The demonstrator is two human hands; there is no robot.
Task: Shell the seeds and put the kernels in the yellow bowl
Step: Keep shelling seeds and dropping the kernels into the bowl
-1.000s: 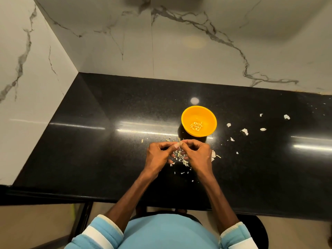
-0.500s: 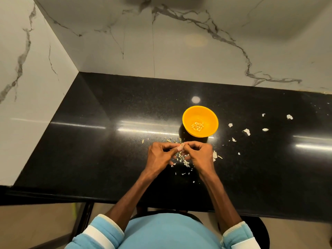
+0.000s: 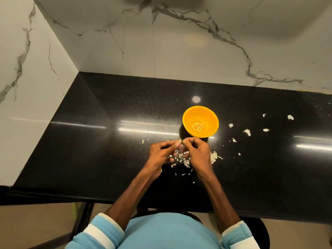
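Seed [image 3: 181, 141] sits at frame centre, pinched between the curled fingers of your left hand [image 3: 161, 154] and right hand [image 3: 199, 153], just below the yellow bowl [image 3: 186, 118] of kernels [image 3: 198, 126], over shell scraps [image 3: 185, 161] on the black tabletop [image 3: 107, 141].

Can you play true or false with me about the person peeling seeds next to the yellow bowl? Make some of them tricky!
1. The yellow bowl has a little heap of kernels in it. True.
2. The left hand and the right hand pinch one small seed between their fingertips. True.
3. The bowl sits between the person and the hands. False: it stands past the hands, nearer the wall.
4. The shell bits lie on a white counter. False: the counter is black.
5. One hand is reaching into the bowl. False: both hands are outside it, just in front of it.
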